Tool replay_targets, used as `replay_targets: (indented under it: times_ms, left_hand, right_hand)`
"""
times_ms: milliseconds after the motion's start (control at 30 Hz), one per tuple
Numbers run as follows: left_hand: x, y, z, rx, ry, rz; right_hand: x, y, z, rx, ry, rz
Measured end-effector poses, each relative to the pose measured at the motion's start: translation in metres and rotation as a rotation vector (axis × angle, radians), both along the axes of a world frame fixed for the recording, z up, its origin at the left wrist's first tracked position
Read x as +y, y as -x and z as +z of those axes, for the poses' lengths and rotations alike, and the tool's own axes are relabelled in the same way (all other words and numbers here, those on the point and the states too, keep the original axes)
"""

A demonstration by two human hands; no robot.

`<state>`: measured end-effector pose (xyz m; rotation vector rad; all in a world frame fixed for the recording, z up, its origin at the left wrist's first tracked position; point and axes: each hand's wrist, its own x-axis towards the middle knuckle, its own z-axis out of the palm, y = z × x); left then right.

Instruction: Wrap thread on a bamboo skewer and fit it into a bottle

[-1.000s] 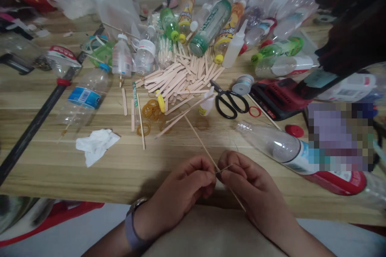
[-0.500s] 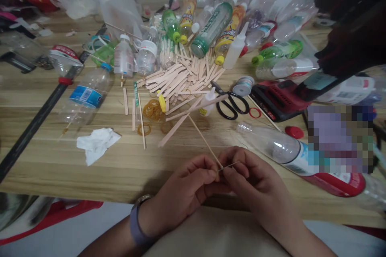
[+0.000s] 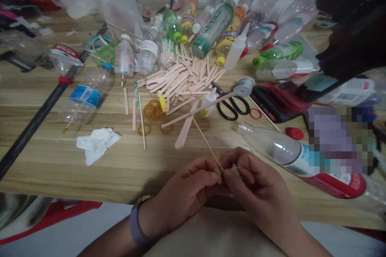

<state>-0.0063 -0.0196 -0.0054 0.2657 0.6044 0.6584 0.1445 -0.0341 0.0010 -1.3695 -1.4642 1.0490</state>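
Observation:
A thin wooden stick (image 3: 206,141) runs up from my fingertips to two crossed flat sticks, a wide one (image 3: 185,130) and a narrow one (image 3: 177,119), at its far end. My left hand (image 3: 193,186) pinches near the stick's lower end. Beside it, almost touching, my right hand (image 3: 256,188) is closed on a fine thread or wire (image 3: 235,168) that crosses the stick's end. Exactly how the thread goes round the stick is hidden by the fingers.
Beyond my hands lie black scissors (image 3: 230,104), rubber bands (image 3: 153,109), a pile of craft sticks (image 3: 181,76) and a wire spool (image 3: 244,86). A clear bottle (image 3: 271,144) is at the right, by a red-black power tool (image 3: 277,98). White tissue (image 3: 98,142) sits left.
The crossed sticks have turned and shifted to the right. My right fingers have moved slightly along the thread, while my left hand stays nearly in place.

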Motion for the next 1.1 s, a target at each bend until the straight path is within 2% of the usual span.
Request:
replay_targets:
  times_ms: [433,667,900,1100]
  left_hand:
    - [0.000,-0.002,0.002,0.071,-0.038,-0.025]
    - [-0.002,0.000,-0.001,0.112,-0.038,-0.036]
    - [0.001,-0.001,0.005,0.126,-0.062,-0.030]
    - [0.002,0.002,0.000,0.207,-0.146,-0.037]
  right_hand:
    - [-0.005,-0.001,-0.006,-0.117,-0.145,-0.010]
    - [-0.008,-0.004,-0.009,-0.173,-0.138,-0.002]
    - [-0.011,-0.006,-0.014,-0.059,-0.014,-0.008]
    - [-0.007,-0.003,-0.012,0.140,0.076,-0.049]
